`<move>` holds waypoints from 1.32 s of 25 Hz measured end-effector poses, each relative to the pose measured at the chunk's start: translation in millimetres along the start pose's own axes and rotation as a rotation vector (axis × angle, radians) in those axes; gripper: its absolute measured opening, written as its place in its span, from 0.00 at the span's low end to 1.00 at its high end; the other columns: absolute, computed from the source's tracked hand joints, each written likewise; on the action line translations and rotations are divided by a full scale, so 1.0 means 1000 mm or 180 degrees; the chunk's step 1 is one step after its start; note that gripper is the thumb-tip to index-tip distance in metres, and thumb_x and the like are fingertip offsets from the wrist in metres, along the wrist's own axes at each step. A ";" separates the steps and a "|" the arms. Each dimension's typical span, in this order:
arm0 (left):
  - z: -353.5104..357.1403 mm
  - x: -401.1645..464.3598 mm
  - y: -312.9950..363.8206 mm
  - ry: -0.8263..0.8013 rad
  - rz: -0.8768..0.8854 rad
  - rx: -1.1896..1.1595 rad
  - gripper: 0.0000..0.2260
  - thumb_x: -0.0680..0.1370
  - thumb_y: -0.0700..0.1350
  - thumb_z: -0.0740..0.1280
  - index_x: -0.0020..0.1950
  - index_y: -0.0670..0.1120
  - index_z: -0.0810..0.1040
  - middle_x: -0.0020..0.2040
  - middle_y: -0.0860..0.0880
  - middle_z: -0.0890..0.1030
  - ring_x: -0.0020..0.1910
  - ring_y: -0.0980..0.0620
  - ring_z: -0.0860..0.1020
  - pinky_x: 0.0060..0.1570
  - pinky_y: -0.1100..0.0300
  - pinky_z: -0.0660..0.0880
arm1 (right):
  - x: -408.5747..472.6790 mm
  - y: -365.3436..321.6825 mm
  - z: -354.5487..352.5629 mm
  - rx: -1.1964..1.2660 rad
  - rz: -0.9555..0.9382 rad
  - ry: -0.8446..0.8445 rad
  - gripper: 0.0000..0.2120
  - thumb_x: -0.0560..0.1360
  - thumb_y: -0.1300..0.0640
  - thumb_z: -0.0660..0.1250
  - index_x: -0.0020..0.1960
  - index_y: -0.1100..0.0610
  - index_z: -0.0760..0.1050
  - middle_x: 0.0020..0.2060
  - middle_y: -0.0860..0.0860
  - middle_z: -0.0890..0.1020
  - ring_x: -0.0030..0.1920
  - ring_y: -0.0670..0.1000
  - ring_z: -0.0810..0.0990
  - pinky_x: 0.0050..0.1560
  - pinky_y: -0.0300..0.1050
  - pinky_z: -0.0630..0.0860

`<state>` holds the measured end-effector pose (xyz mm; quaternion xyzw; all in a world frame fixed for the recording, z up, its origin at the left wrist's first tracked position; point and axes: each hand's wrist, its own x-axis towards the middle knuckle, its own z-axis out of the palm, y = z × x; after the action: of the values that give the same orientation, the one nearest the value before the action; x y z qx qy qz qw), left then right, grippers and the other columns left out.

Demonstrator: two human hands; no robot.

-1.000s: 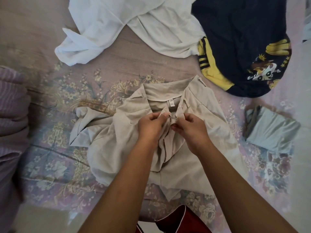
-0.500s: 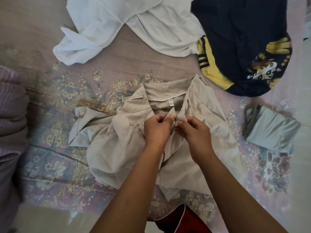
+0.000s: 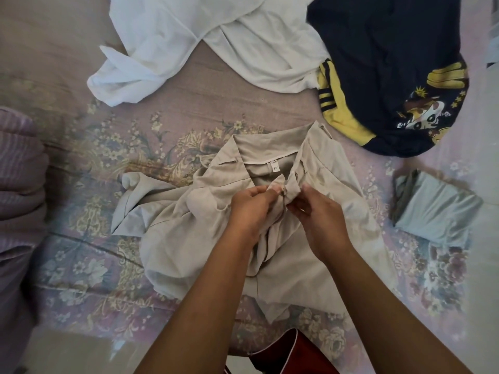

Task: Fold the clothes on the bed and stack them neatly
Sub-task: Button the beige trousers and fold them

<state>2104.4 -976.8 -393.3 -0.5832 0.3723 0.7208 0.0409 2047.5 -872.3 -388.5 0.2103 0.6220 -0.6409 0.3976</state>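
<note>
Shirt [image 3: 270,238] placket is pinched between both hands' fingers, left hand [image 3: 251,209] and right hand [image 3: 318,220] equally near, collar just beyond fingertips.

The white garment [image 3: 205,41] and dark shirt [image 3: 391,63] run off the top edge, seemingly crumpled.

soft daylight fills the view, brighter at the right, where the bed [image 3: 189,109] washes out to a pale haze along the edge. the white garment [image 3: 243,49] near the top is close to overexposed, its folds faint. both forearms are dark and cast soft shadows on the beige shirt [image 3: 189,238] beneath them. the centre is fairly sharp; the left edge and lower corners are smeared and bowed by the wide lens.
</note>
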 end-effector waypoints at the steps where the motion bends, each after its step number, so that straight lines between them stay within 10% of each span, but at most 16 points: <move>1: -0.001 0.000 -0.001 -0.0049 0.0040 0.0083 0.07 0.79 0.41 0.71 0.54 0.37 0.82 0.35 0.46 0.81 0.31 0.56 0.77 0.36 0.63 0.77 | 0.002 -0.002 -0.001 0.0061 0.0072 -0.0021 0.09 0.82 0.64 0.63 0.54 0.69 0.80 0.42 0.57 0.84 0.42 0.50 0.82 0.48 0.40 0.79; 9: -0.007 -0.001 -0.001 -0.0154 0.0514 0.0450 0.06 0.79 0.36 0.71 0.54 0.36 0.82 0.40 0.46 0.84 0.37 0.52 0.81 0.41 0.60 0.79 | 0.013 -0.025 0.000 -0.0937 0.0525 -0.0476 0.03 0.79 0.65 0.69 0.48 0.66 0.80 0.34 0.55 0.77 0.34 0.48 0.76 0.39 0.39 0.78; 17: 0.005 -0.007 -0.005 0.0433 0.0932 0.1226 0.12 0.78 0.53 0.73 0.42 0.45 0.84 0.37 0.50 0.84 0.37 0.55 0.81 0.43 0.61 0.76 | -0.008 0.004 0.016 -0.3553 -0.1624 0.0202 0.09 0.82 0.66 0.63 0.54 0.72 0.77 0.51 0.67 0.80 0.54 0.64 0.76 0.57 0.58 0.70; 33: 0.001 -0.005 -0.010 0.0562 0.1041 0.1257 0.09 0.79 0.40 0.70 0.39 0.43 0.76 0.37 0.45 0.82 0.37 0.49 0.80 0.42 0.57 0.76 | -0.009 0.012 0.030 -0.0266 0.0244 0.0516 0.08 0.81 0.68 0.64 0.44 0.65 0.78 0.36 0.56 0.80 0.38 0.51 0.80 0.51 0.45 0.81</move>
<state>2110.0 -967.7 -394.0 -0.5568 0.5970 0.5776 0.0042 2068.7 -898.0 -384.9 0.2683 0.6698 -0.5796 0.3787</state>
